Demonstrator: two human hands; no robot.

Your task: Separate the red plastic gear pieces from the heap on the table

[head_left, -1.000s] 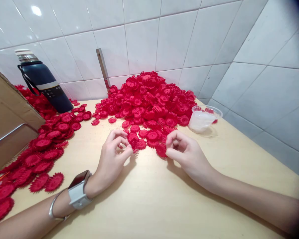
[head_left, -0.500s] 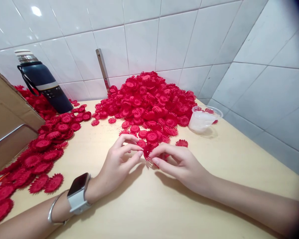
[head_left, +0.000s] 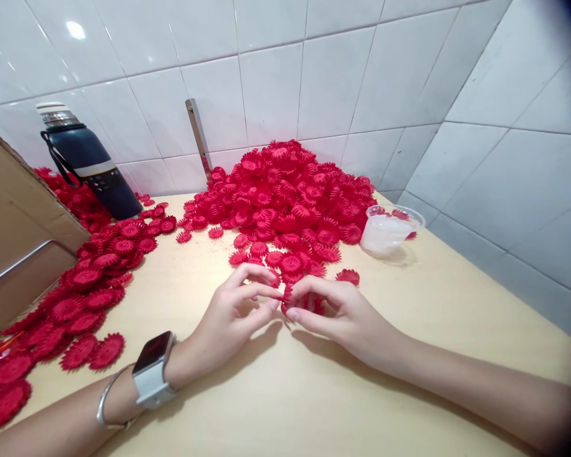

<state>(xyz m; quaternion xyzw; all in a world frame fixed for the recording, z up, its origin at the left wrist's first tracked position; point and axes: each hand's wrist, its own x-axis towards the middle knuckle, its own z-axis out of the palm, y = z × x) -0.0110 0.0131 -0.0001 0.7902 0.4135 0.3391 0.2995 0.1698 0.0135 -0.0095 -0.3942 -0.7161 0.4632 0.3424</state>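
Between my two hands is a small red fringed disc (head_left: 287, 294), held just above the table and partly hidden by fingertips. My right hand (head_left: 337, 311) pinches it from the right with thumb and forefinger. From the other side, the thumb and forefinger of my left hand (head_left: 238, 304) close on its left edge. A watch (head_left: 155, 368) and a bangle (head_left: 105, 400) are on my left wrist. Right behind my fingers, loose red discs (head_left: 291, 262) spread out from a tall heap of red fringed discs (head_left: 285, 190) against the wall.
At the right stands a clear plastic cup (head_left: 385, 235) with whitish contents. More red discs (head_left: 85, 298) trail along a cardboard box (head_left: 23, 235) at the left. A dark blue bottle (head_left: 92, 168) leans there, and a metal strip (head_left: 198, 136) rests against the tiled wall.
The disc has turned from facing me to nearly edge-on between my fingertips. My left fingers have come slightly closer to my right ones. The whole view has shifted a little.
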